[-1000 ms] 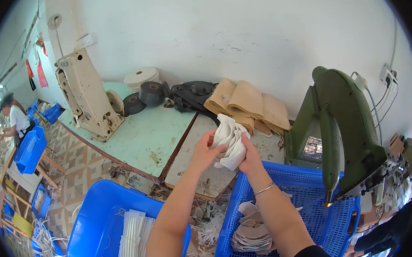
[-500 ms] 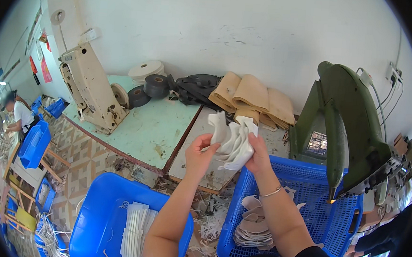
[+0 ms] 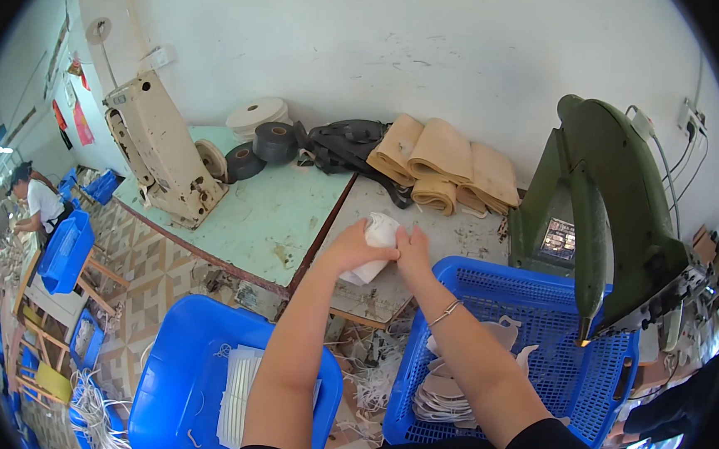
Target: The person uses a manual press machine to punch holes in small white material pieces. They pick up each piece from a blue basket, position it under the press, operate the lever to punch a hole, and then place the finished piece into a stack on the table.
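A bundle of white, cloth-like cut pieces [image 3: 382,229] is pressed together between my hands, above the grey tabletop. My left hand [image 3: 353,247] wraps round its left side, with the thumb lying across the front. At the right edge, my right hand [image 3: 412,253] has its fingers drawn together against the bundle, a bracelet on its wrist. Below my right forearm, a stack of similar pale curved pieces [image 3: 441,397] lies in a blue perforated basket [image 3: 561,385]. Left of my left forearm, a blue bin [image 3: 175,362] holds a stack of white strips [image 3: 239,391].
A cream sewing machine [image 3: 164,152] stands on the pale green table [image 3: 267,235] beside black rolls [image 3: 274,142]. Folded tan sheets [image 3: 439,155] lie against the wall. A large green machine [image 3: 620,193] rises behind the basket. A person [image 3: 40,202] sits far left.
The loosely fanned pieces are now squeezed into a compact bundle. My hands have come closer together, the right one moving left. The bundle sits slightly lower.
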A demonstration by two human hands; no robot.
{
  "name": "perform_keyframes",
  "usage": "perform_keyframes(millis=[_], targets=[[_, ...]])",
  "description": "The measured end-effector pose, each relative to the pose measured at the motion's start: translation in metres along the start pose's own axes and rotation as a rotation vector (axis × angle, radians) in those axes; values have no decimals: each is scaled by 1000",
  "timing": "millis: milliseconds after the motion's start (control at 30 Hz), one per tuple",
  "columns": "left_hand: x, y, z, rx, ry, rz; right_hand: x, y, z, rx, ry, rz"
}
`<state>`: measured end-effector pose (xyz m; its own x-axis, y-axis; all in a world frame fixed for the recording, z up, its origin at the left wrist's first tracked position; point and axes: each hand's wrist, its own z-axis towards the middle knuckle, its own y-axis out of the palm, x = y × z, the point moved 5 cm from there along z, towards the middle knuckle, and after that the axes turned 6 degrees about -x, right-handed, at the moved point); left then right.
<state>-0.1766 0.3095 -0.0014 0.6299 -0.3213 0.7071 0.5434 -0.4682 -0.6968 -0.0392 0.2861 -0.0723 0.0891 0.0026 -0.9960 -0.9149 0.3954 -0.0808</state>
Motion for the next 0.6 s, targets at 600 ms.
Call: perform_keyframes(millis=[600], targets=[[44,39,-14,194,-136,632,-60,-69,-112,-212,-472,-493]])
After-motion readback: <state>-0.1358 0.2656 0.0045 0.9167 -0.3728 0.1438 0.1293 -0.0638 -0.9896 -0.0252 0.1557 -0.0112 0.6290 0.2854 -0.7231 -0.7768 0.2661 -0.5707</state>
